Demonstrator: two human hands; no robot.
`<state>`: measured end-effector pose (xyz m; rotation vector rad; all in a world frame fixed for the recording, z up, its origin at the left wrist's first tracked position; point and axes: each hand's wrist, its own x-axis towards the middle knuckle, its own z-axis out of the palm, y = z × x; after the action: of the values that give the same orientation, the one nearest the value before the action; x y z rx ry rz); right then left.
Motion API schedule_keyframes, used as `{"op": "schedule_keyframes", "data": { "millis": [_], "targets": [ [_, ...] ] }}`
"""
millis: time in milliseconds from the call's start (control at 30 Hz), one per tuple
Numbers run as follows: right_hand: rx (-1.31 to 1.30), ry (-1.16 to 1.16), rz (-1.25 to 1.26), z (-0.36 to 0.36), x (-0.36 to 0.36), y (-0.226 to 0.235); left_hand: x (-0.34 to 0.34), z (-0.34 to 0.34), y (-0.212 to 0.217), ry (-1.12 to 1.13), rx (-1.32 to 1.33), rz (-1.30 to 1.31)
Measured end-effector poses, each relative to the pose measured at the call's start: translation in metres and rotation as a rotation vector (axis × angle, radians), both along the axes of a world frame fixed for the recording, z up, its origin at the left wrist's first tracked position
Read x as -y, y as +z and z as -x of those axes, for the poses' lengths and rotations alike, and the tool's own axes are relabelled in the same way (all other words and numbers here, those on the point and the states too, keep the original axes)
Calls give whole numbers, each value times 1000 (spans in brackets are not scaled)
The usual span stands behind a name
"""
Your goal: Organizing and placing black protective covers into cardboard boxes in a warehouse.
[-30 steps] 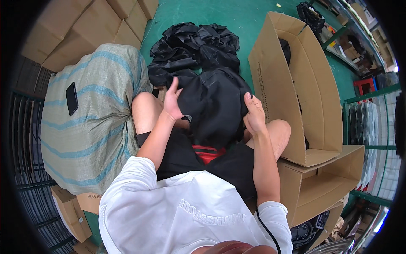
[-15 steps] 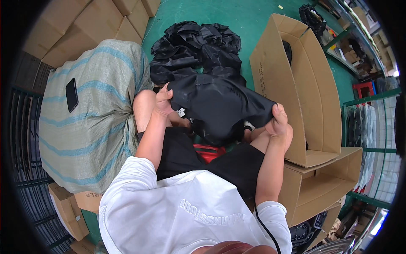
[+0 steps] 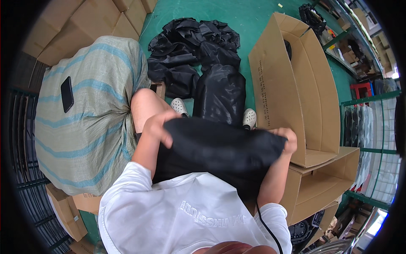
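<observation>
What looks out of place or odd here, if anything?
The black phone on the left: it lies on a bulging striped sack, a precarious-looking perch. Nothing looks spilled; the held black cloth is too blurred to check for damage.

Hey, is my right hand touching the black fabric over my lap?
Touching: the head view shows the right hand closed on the right end of the black fabric.

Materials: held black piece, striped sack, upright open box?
Black piece: probably coated fabric or leatherette, mostly matte; soft curves, but blur hides texture. Sack: likely woven plastic, dull; creases, gathered side. Box: apparently cardboard, matte brown; flat panels, fold lines.
</observation>
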<state>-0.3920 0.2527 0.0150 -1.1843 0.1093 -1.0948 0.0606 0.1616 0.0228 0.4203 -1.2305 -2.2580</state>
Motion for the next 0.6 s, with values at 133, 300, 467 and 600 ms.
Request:
{"op": "schedule_keyframes", "data": {
  "millis": [133, 300, 467, 600],
  "targets": [
    [-10, 539, 601, -49, 12, 69, -3, 57, 98, -901, -635, 579],
    [-740, -478, -520, -5, -13, 12, 44, 24, 6, -68, 15, -62],
    [-341, -562, -737, -27, 130, -13, 155, 82, -47, 272, 1, -266],
    [-381, -634, -829, -5, 192, -99, 218, 121, -113, 375, 246, -382]
  ]
}}
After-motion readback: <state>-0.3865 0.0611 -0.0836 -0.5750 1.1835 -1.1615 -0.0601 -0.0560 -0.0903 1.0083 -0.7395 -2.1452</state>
